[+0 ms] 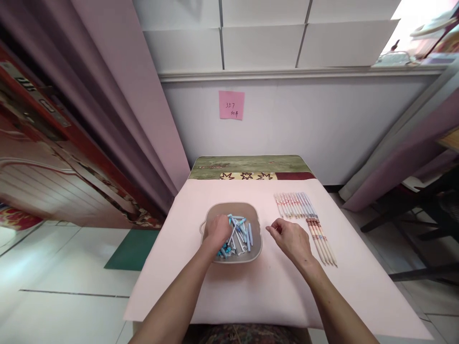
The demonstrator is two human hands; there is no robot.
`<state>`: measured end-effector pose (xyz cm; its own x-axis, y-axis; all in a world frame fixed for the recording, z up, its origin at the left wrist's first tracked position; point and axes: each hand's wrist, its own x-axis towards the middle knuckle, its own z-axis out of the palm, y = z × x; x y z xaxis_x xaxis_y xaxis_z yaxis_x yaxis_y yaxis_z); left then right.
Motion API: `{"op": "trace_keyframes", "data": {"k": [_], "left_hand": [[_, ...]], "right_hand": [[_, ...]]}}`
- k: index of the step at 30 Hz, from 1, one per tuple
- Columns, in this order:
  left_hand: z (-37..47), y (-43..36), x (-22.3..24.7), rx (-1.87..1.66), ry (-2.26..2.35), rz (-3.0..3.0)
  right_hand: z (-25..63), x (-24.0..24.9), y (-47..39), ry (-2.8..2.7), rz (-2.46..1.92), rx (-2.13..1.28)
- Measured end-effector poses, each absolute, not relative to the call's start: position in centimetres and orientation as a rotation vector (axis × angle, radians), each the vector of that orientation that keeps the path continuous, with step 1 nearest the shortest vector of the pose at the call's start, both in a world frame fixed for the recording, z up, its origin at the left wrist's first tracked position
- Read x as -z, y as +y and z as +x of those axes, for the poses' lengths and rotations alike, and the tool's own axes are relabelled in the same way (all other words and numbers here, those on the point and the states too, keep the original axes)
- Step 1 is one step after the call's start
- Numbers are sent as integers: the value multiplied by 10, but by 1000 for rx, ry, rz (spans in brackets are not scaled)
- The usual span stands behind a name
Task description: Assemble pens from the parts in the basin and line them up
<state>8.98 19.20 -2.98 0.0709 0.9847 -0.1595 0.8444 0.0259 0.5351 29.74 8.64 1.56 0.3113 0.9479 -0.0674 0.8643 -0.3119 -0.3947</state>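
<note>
My left hand (219, 230) reaches into a grey-beige plastic basin (225, 206), over its left side. The fingers are closed, and what they hold, if anything, is hidden. Inside the basin lies a loose heap of blue, white and teal pen parts (240, 234), including slim tubes. My right hand (292, 236) hovers over the table just right of the basin, thumb and fingers drawn together with nothing visible in them. Beyond it, a row of slim printed pens (294, 205) lies side by side. Several cream-coloured pens (322, 243) form a second group nearer me.
The table (172, 286) has a pale pink cover, with a green patterned strip (247, 163) at its far end. A white wall with a pink note (231, 105) stands behind. Purple curtains (107, 86) hang on the left, and dark stool legs (412, 229) are on the right.
</note>
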Motion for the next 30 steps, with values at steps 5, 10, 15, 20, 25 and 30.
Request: {"op": "trace_keyframes", "data": {"k": [5, 10, 15, 20, 25, 30], "left_hand": [[72, 181, 19, -570, 1621, 1615], [71, 152, 5, -787, 1342, 1399], [74, 135, -12, -928, 1192, 1414], [69, 127, -22, -987, 1206, 1758], [66, 123, -24, -974, 1244, 1888], [64, 119, -23, -972, 1196, 1717]], "right_hand": [[295, -13, 85, -1627, -2071, -518], [255, -1, 87, -1342, -1513, -1134], [219, 3, 93, -843, -1142, -1639], [214, 1, 95, -593, -928, -1791], [211, 3, 95, -495, -908, -1782], [208, 5, 94, -427, -877, -1828]]}}
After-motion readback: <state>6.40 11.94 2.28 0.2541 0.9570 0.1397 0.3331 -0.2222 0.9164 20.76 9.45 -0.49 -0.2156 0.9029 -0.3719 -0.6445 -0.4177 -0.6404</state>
